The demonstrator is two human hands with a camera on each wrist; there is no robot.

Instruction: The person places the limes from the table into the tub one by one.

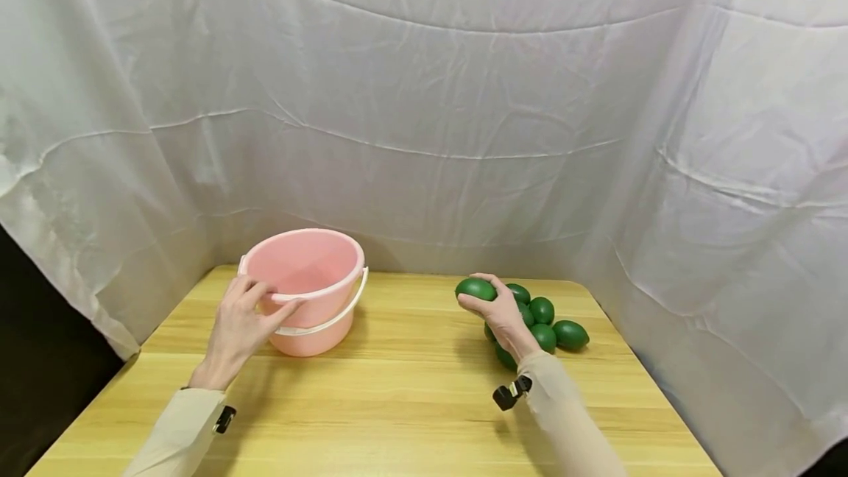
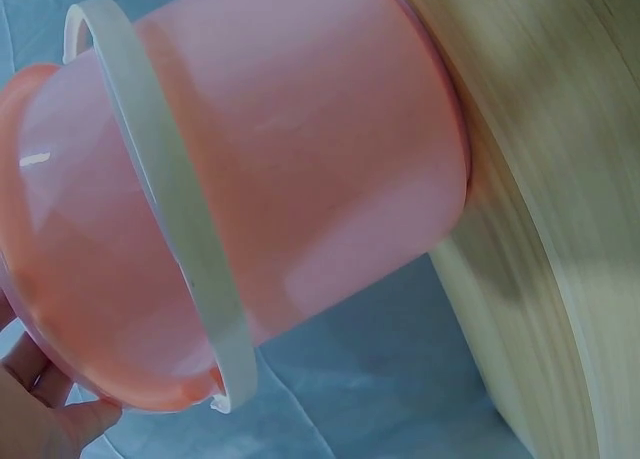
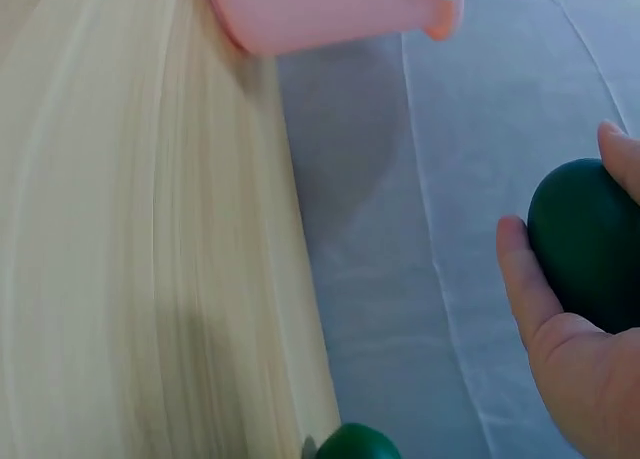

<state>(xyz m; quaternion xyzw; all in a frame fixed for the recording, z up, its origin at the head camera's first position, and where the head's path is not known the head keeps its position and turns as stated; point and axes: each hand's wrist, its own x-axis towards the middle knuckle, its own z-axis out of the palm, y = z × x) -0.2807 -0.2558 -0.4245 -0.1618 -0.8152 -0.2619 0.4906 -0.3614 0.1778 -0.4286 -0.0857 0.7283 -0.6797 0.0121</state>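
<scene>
Right hand (image 1: 501, 309) grips a smooth green oval object (image 1: 475, 288) between thumb and fingers; left hand (image 1: 237, 324) pinches a glossy pink bucket (image 1: 333, 305) rim.

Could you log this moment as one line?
left grip: holds pink bucket by rim | right grip: holds green fruit | other fruits: on table

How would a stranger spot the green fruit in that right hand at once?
On the wooden table, look right of the pink bucket to the cluster of dark green fruits. There is the right hand. The egg-shaped green fruit in its grip is the only one held up.
</scene>
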